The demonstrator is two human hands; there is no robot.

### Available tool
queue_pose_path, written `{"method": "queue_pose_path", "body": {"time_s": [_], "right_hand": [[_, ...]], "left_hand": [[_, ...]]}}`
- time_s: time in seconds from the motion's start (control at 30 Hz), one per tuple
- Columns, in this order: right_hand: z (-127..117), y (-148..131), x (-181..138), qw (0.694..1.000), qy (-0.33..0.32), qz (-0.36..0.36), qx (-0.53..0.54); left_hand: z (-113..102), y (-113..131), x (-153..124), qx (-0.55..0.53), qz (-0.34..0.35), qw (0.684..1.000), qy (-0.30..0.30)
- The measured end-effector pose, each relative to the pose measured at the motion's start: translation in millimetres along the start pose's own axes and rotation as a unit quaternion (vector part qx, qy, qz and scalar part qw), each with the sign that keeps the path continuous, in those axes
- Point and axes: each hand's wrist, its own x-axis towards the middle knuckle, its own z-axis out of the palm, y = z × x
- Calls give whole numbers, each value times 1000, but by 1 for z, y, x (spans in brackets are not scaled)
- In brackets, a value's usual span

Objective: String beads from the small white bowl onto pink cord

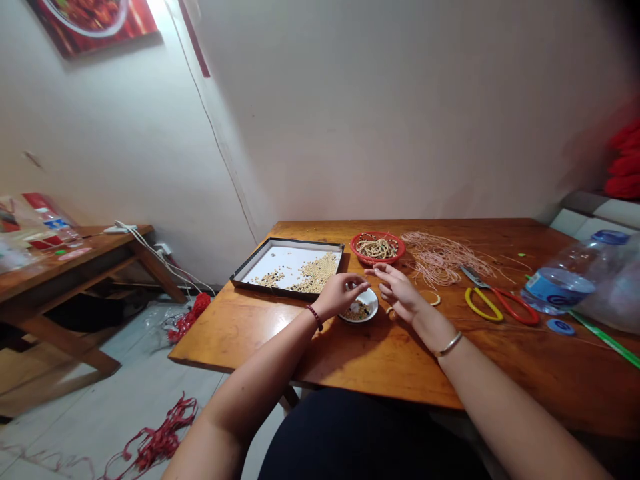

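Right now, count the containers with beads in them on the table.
3: a black-rimmed tray on the left, a red basket beyond the right hand, a small white dish under the left hand. None looks hidden.

1. The left hand (341, 291) curls over the small white dish (369, 309) and hides its left rim. Whether its fingertips pinch anything cannot be told.
2. Anything between the fingertips of the right hand (400, 291) is too fine to make out.
3. The beads in the dish and in the tray (250, 261), near the far left corner of the table (380, 360), are too small to tell apart by kind.
4. The plastic bottle (575, 277) at the table's right edge is blurred and runs into the picture's right edge.
5. The red things (625, 163) beyond the far right corner are only a smear.
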Motion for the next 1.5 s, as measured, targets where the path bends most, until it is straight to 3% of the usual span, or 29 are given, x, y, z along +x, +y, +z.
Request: {"method": "queue_pose_path", "body": {"time_s": [0.43,0.93,1.1,1.27,1.5], "right_hand": [[1,1,-2,999,-14,27,12],[0,-2,-1,1000,4,16,13],[-2,-3,-2,998,2,43,34],[-3,-3,-2,996,-23,65,52],[3,-6,-5,996,-44,65,31]], "left_hand": [[2,-2,0,21,3,1000,21],[3,-6,0,60,1,998,-16],[2,-2,1,36,6,999,-11],[3,3,-1,115,53,991,37],[5,1,-2,211,85,972,57]]}}
